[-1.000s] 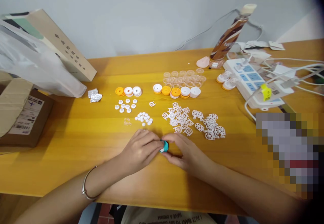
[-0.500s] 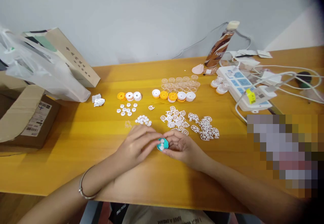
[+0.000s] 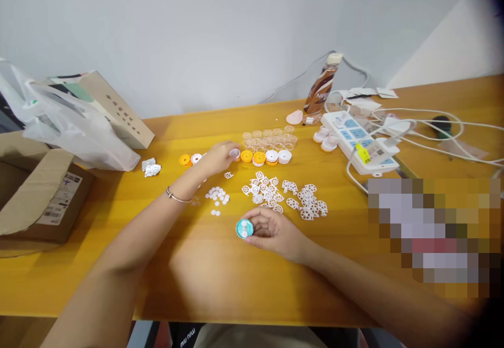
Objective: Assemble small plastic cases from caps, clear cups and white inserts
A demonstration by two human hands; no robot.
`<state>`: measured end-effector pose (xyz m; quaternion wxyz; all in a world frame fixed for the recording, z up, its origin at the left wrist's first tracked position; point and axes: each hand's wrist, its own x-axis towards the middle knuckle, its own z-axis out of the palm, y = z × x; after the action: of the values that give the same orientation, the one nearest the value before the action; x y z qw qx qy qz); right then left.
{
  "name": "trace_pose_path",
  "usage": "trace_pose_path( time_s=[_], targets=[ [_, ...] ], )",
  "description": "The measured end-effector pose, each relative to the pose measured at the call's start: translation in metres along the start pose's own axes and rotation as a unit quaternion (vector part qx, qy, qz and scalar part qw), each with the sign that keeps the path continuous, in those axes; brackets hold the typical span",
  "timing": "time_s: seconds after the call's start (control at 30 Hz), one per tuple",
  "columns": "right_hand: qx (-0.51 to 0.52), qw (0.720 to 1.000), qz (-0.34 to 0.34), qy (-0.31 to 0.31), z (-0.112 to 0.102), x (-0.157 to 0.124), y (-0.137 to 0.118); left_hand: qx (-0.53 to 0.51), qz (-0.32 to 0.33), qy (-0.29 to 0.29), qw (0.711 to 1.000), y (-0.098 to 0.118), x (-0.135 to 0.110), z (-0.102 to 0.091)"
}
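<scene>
My right hand (image 3: 271, 230) rests on the yellow table (image 3: 118, 243) and grips a small teal round piece (image 3: 244, 228) with white discs set in it. My left hand (image 3: 220, 156) is stretched out to the row of round caps, its fingers closed on a white cap (image 3: 234, 153). To the right of that cap sit orange caps (image 3: 252, 157) and white caps (image 3: 279, 156). A heap of white wheel-shaped pieces (image 3: 283, 196) lies just beyond my right hand. Small white discs (image 3: 216, 194) lie below my left wrist.
Clear little cups (image 3: 270, 137) stand behind the caps. A power strip (image 3: 360, 140) with cables and a brown bottle (image 3: 319, 92) are at the back right. A cardboard box (image 3: 39, 190), a plastic bag (image 3: 74, 133) and crumpled foil (image 3: 150, 167) are on the left.
My left hand has left the teal piece and reached forward to the row of caps, closing on a white one. My right hand alone keeps the teal piece. The view has tilted up.
</scene>
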<state>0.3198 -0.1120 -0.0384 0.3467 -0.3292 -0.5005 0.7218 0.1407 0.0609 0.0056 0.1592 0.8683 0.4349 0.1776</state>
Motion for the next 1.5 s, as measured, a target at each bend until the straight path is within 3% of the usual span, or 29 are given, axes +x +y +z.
trace_pose_path(
  time_s=[0.1,0.17,0.27,0.37,0.5,0.63,0.77,1.0,1.27,1.4,1.5],
  targets=[
    [0.007,1.000,0.001,-0.004,-0.001,0.000,0.001,-0.038,-0.025,0.032,0.998,0.008,-0.017,-0.009],
    [0.011,1.000,0.001,-0.006,-0.002,0.000,0.001,-0.181,-0.057,0.034,0.981,0.018,-0.038,-0.015],
    [0.012,1.000,0.004,-0.005,-0.002,0.000,0.001,-0.472,-0.132,-0.009,0.872,0.033,-0.078,-0.016],
    [0.006,1.000,0.001,-0.001,-0.002,0.000,-0.001,-0.615,-0.176,-0.036,0.768,0.044,-0.111,-0.007],
    [-0.006,1.000,-0.002,0.015,-0.002,0.002,-0.004,-0.677,-0.202,-0.052,0.706,0.048,-0.125,0.006],
    [-0.008,0.999,-0.008,0.034,-0.004,0.003,-0.008,-0.698,-0.218,-0.047,0.681,0.046,-0.122,0.011],
    [-0.010,0.998,-0.013,0.055,-0.005,0.004,-0.008,-0.684,-0.202,-0.039,0.700,0.048,-0.125,0.012],
    [-0.031,0.997,-0.025,0.067,-0.005,0.003,-0.006,-0.564,-0.124,-0.025,0.816,0.058,-0.130,0.014],
    [-0.042,0.996,-0.039,0.068,-0.003,0.002,-0.006,-0.469,-0.099,-0.020,0.878,0.074,-0.131,0.015],
    [-0.039,0.997,-0.038,0.048,-0.002,0.001,-0.006,-0.351,-0.027,-0.009,0.936,0.080,-0.138,0.016],
    [-0.038,0.999,-0.033,0.021,-0.001,0.001,-0.007,-0.265,0.029,-0.004,0.964,0.082,-0.142,0.016]
  ],
)
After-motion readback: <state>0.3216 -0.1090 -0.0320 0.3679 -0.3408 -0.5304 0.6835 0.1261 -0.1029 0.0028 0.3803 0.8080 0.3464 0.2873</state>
